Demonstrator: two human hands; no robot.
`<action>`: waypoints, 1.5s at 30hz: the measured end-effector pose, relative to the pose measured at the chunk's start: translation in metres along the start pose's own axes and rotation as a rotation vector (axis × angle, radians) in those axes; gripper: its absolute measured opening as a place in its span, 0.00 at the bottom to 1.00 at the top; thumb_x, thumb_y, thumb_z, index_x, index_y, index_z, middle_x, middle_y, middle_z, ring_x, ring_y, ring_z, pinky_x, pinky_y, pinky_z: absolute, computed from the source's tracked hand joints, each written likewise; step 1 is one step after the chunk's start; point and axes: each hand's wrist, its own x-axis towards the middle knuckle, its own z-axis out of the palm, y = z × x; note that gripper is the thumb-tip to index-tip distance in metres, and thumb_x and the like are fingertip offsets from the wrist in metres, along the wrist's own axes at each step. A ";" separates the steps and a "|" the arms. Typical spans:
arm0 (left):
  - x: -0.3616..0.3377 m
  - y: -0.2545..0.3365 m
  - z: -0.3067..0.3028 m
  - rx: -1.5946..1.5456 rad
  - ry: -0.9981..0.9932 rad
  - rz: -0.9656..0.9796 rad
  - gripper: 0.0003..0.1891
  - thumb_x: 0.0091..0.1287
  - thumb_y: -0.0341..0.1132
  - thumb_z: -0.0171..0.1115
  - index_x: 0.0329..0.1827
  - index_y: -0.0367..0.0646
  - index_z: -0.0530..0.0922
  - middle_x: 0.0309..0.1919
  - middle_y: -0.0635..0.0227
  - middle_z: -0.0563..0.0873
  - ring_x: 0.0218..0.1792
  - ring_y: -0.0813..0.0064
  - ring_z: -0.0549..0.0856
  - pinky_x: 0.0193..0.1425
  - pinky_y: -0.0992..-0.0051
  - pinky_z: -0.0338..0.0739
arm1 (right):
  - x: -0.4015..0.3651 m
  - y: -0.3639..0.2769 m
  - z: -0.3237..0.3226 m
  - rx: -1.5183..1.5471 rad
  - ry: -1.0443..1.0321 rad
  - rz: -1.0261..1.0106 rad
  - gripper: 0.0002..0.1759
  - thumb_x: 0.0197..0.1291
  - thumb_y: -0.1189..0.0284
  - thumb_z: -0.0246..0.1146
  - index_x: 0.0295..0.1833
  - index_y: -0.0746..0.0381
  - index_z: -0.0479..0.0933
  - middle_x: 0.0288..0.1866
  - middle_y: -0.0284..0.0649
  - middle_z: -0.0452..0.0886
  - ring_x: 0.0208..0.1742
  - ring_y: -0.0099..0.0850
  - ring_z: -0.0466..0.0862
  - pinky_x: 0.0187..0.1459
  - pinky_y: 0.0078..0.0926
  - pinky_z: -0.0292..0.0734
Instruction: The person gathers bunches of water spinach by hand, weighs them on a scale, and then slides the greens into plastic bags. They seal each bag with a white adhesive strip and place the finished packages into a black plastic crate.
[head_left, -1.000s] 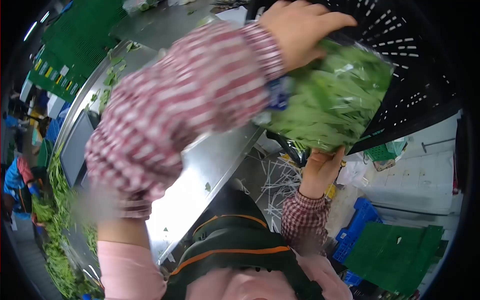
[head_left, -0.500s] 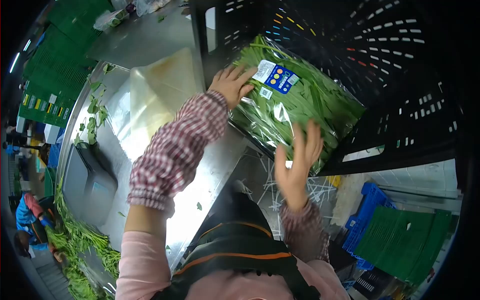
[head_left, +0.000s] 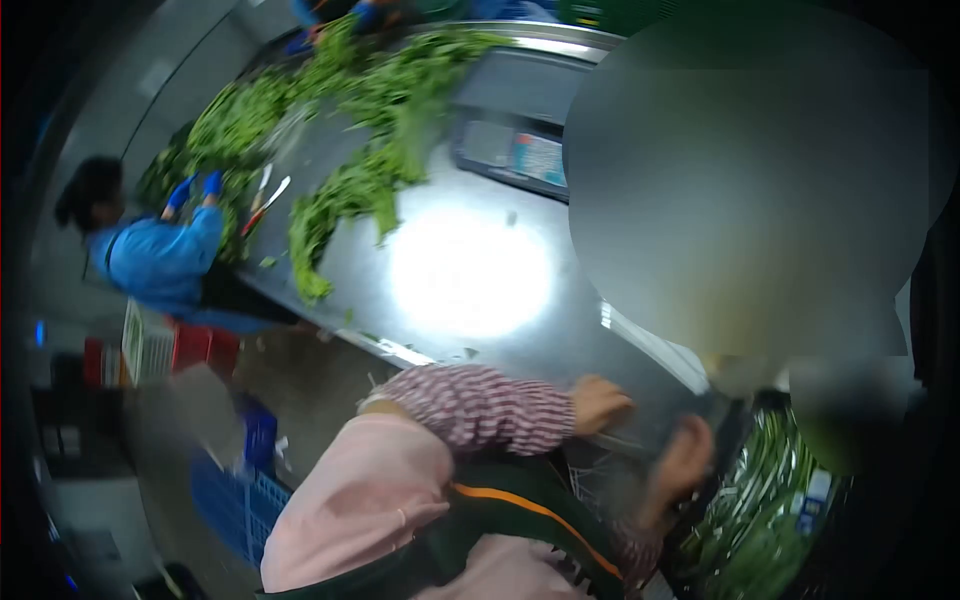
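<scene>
My left hand [head_left: 600,403], below a red-and-white checked sleeve, is near the steel table's [head_left: 590,345] front edge. Its fingers look bent but are smeared, and I see no object in them. To the right, my right hand [head_left: 685,455] is blurred by motion, its fingers stretched upward with nothing visible in them. Just beyond it lies a clear bag of leafy greens [head_left: 755,500] with a blue-and-white label [head_left: 815,500], in the dark lower right corner. Neither hand visibly grips the bag.
A large blurred grey patch hides the upper right. Loose greens [head_left: 370,165] spread over the table beside a grey scale [head_left: 510,150] and a red-handled knife [head_left: 265,205]. A person in blue [head_left: 155,255] works at the far left. A blue crate [head_left: 235,505] stands on the floor.
The view has swung left, bringing the loose greens and the person in blue closer. Both hands have come off the bag of greens, which now appears at lower right.
</scene>
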 end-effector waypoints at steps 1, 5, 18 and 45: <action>-0.033 -0.022 -0.040 -0.048 -0.080 -0.199 0.22 0.50 0.29 0.60 0.51 0.44 0.73 0.42 0.60 0.79 0.45 0.62 0.78 0.53 0.62 0.68 | -0.005 0.013 0.056 0.298 -0.294 0.161 0.13 0.60 0.79 0.55 0.50 0.68 0.72 0.47 0.42 0.77 0.45 0.28 0.77 0.46 0.24 0.74; -0.179 -0.104 -0.171 0.281 0.542 -0.518 0.21 0.53 0.26 0.57 0.52 0.38 0.71 0.47 0.49 0.77 0.49 0.51 0.76 0.57 0.62 0.68 | -0.048 -0.053 0.207 0.268 -0.952 -0.088 0.17 0.59 0.75 0.57 0.54 0.67 0.70 0.50 0.47 0.77 0.46 0.34 0.80 0.48 0.26 0.74; -0.308 -0.281 -0.431 -0.020 0.515 -1.800 0.44 0.45 0.36 0.68 0.64 0.32 0.53 0.49 0.45 0.76 0.48 0.54 0.79 0.54 0.65 0.73 | -0.074 -0.274 0.599 -0.671 -0.952 -0.170 0.41 0.39 0.54 0.69 0.55 0.70 0.64 0.54 0.53 0.69 0.57 0.45 0.68 0.59 0.39 0.61; -0.270 -0.290 -0.410 -1.536 1.355 -0.997 0.20 0.59 0.26 0.62 0.53 0.38 0.67 0.44 0.63 0.79 0.43 0.71 0.80 0.46 0.73 0.78 | -0.125 -0.313 0.595 0.295 -1.121 0.033 0.40 0.48 0.81 0.64 0.65 0.69 0.51 0.54 0.46 0.71 0.52 0.33 0.73 0.54 0.26 0.69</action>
